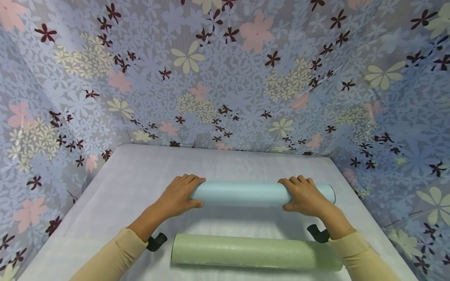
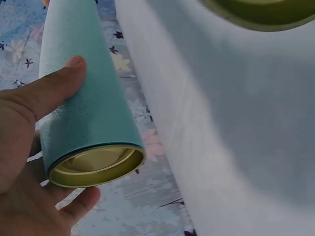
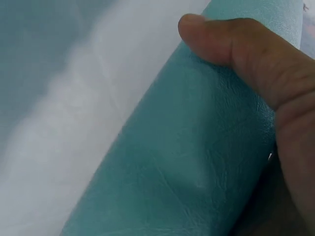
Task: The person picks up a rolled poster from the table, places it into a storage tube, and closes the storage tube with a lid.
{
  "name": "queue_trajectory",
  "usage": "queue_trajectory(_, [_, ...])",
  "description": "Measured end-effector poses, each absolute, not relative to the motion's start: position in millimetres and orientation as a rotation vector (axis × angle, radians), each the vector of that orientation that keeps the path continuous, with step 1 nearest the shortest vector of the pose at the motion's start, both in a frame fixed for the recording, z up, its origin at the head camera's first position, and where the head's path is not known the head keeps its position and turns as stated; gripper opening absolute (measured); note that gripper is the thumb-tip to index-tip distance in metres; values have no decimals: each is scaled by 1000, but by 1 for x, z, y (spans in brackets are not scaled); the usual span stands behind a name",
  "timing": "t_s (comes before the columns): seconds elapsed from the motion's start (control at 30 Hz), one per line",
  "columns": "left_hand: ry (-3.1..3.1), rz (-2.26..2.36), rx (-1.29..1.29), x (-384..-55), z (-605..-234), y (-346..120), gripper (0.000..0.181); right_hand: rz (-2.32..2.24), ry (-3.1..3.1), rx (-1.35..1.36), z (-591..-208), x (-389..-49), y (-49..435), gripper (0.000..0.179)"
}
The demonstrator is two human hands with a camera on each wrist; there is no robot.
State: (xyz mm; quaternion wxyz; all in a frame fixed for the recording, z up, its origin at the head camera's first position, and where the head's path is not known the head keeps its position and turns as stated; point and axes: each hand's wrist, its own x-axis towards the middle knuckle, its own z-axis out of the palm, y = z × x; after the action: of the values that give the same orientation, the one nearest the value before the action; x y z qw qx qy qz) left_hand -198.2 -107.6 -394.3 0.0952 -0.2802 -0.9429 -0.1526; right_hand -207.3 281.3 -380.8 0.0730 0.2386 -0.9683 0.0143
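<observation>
A light blue cardboard tube point(image 1: 242, 194) is held level in both hands, with a shadow on the white table in front of it. My left hand point(image 1: 181, 196) grips it at its left end, thumb on the near side. In the left wrist view that end shows a recessed gold metal cap point(image 2: 98, 164). Toward the right end my right hand point(image 1: 303, 196) wraps over the tube, which sticks out past it. The right thumb lies across the tube's wrinkled surface point(image 3: 172, 142) in the right wrist view. Closer to me, a light green tube point(image 1: 256, 253) lies sideways on the table.
The white table point(image 1: 225, 164) meets flower-patterned cloth point(image 1: 225, 78) at the back and sides. Black curved pieces point(image 1: 157, 242) show beside both wrists. The green tube's metal-rimmed end point(image 2: 266, 22) appears at the top of the left wrist view.
</observation>
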Motion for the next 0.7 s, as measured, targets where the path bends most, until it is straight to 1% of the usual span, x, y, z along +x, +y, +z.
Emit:
queue_trajectory(0.17, [-2908,-542,-813,-200,-404,-109,71,53,-3002,734,-390,-208,277,73])
queue_trajectory(0.37, [-2955,-588,-828,-202,-416,-112,69,48,-3075,770,-397,-211,274,68])
queue_trajectory(0.7, [-3058,-684,-825,-204,-429,-117,66,-20,-3217,895,-406,-218,264,66])
